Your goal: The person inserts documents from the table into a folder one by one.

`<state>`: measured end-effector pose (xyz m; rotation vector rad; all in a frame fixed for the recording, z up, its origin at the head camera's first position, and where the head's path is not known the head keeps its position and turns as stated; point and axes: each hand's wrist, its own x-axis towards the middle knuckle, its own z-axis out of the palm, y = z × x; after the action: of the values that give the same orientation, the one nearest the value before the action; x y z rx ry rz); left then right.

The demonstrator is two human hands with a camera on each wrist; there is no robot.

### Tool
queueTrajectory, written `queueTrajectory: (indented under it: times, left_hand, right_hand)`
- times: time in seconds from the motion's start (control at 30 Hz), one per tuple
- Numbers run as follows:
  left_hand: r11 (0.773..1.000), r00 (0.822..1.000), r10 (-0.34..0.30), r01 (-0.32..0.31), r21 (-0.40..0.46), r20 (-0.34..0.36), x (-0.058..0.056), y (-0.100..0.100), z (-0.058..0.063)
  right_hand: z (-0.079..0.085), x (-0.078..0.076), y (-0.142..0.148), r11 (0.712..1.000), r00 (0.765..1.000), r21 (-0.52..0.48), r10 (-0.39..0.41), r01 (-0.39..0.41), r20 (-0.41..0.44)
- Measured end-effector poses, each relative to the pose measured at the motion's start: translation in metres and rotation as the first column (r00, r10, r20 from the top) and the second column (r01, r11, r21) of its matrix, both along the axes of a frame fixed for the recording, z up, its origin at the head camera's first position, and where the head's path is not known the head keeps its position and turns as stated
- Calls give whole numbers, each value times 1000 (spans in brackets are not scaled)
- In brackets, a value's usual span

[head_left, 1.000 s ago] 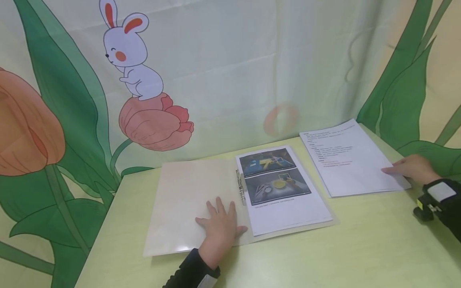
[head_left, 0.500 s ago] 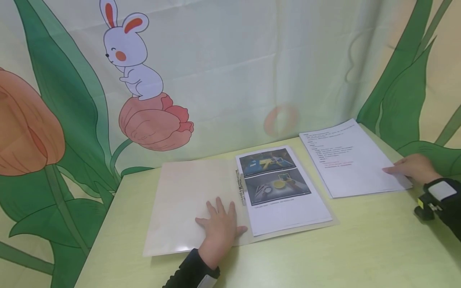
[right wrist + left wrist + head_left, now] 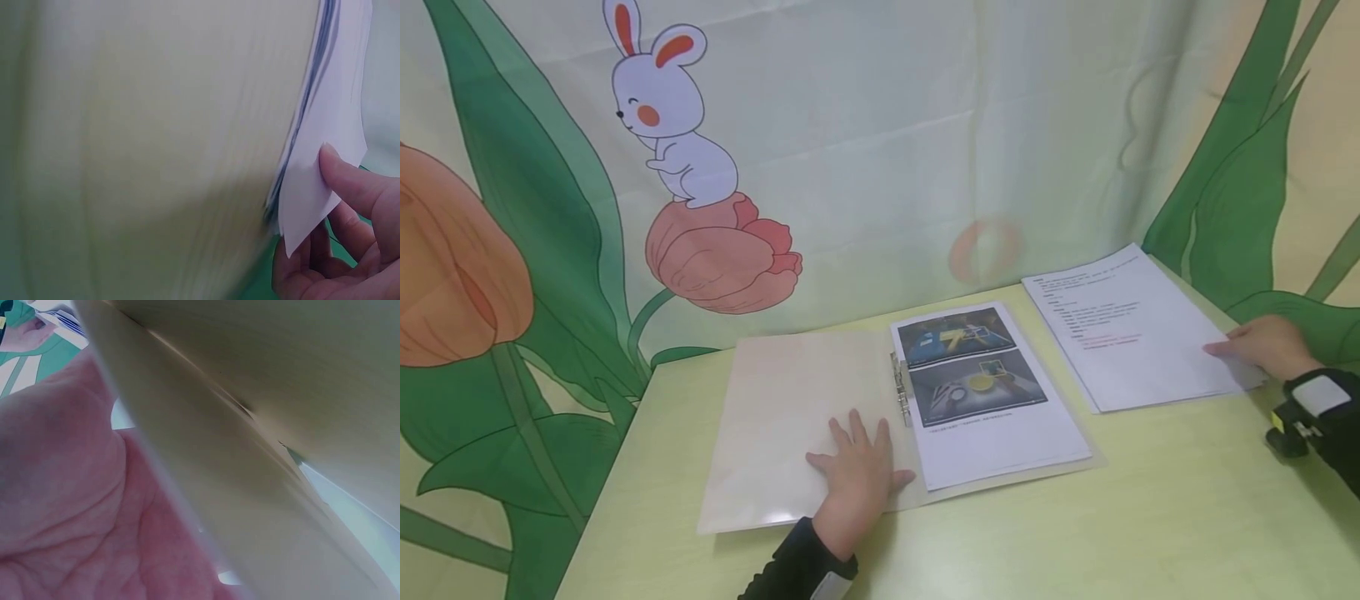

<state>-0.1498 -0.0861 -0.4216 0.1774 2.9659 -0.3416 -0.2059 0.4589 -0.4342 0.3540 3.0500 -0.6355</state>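
A pale ring-clip folder [image 3: 775, 400] lies spread on the table in the head view, with a metal clip [image 3: 900, 390] along its spine. Its right side bears a sheaf with a picture page [image 3: 1000, 446] on top. My left hand [image 3: 857, 479] rests on the left cover near the spine, fingers straight and spread. To the right lies a stack of printed paper [image 3: 1120, 367]. With my right hand [image 3: 1262, 346] I pinch its near right corner; in the right wrist view the thumb [image 3: 353, 178] presses on top of the sheets [image 3: 331, 106] and the fingers curl underneath.
The light green table [image 3: 1000, 550] meets a curtain [image 3: 865, 167] printed with a rabbit and tulips along its back edge. A narrow strip of tabletop separates folder and paper stack.
My right hand and the paper stack have shifted slightly to the right. The left hand and the folder stay put.
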Motion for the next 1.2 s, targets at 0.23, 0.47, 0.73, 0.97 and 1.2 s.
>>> queueTrajectory:
  times: [0.23, 0.47, 0.73, 0.97, 1.2]
  left_hand:
    - [1000, 1000, 2, -2, -8, -1, 0, 1, 0]
    - [1000, 1000, 3, -3, -7, 5, -1, 1, -1]
    - [1000, 1000, 0, 0, -14, 0, -1, 1, -3]
    - [1000, 1000, 2, -2, -12, -1, 0, 1, -2]
    - [1000, 1000, 1, -1, -6, -1, -1, 0, -3]
  right_hand:
    - [0, 0, -1, 1000, 999, -5, -31, 31, -14]
    - [2, 2, -1, 998, 996, -22, -66, 65, -52]
    - [-1, 7, -1, 999, 990, -1, -45, 45, -131]
    - [-2, 11, -4, 998, 981, -33, -61, 55, -187]
    - [2, 11, -7, 995, 964, -68, -88, 74, -250]
